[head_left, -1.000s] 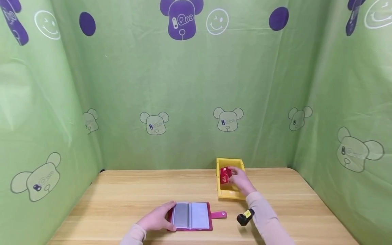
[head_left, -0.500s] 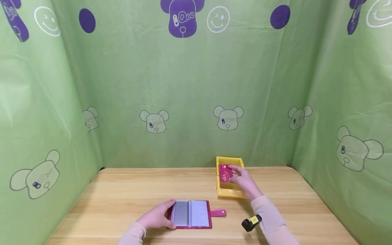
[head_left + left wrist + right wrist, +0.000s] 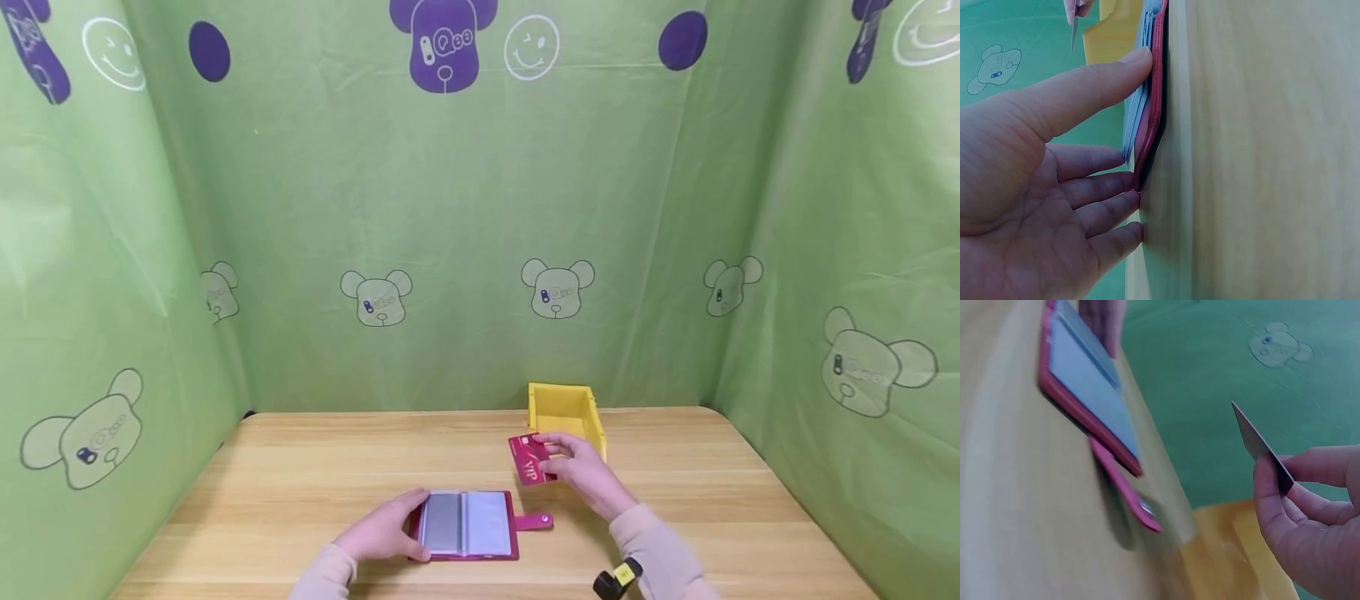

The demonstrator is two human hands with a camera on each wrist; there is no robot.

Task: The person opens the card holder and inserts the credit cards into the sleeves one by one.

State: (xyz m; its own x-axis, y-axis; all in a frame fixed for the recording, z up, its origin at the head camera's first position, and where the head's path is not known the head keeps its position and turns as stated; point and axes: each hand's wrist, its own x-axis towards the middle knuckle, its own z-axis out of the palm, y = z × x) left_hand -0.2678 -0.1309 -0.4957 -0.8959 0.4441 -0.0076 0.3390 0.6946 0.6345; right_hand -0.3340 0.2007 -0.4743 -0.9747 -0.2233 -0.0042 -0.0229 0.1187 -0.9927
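Note:
A red card (image 3: 529,459) marked "VIP" is pinched between the thumb and fingers of my right hand (image 3: 588,475). This hand holds it up near the front of the yellow bin (image 3: 564,404); the right wrist view shows the card (image 3: 1260,444) edge-on. Lying open on the table is a red card holder (image 3: 514,542) with clear sleeves (image 3: 487,523) and a pink snap strap (image 3: 534,522) pointing right. My left hand (image 3: 382,527) rests at the holder's left side. In the left wrist view the thumb touches the sleeve edges and the extended fingers (image 3: 1107,212) touch the cover's edge.
The wooden table (image 3: 315,450) spreads around the holder, with the bin standing at its back edge. Green printed curtains (image 3: 465,350) enclose the back and both sides. A black wrist camera (image 3: 617,578) sits on my right forearm.
My right hand has lifted the red card out of the yellow bin and brought it forward and left. The left hand and the card holder have stayed in place.

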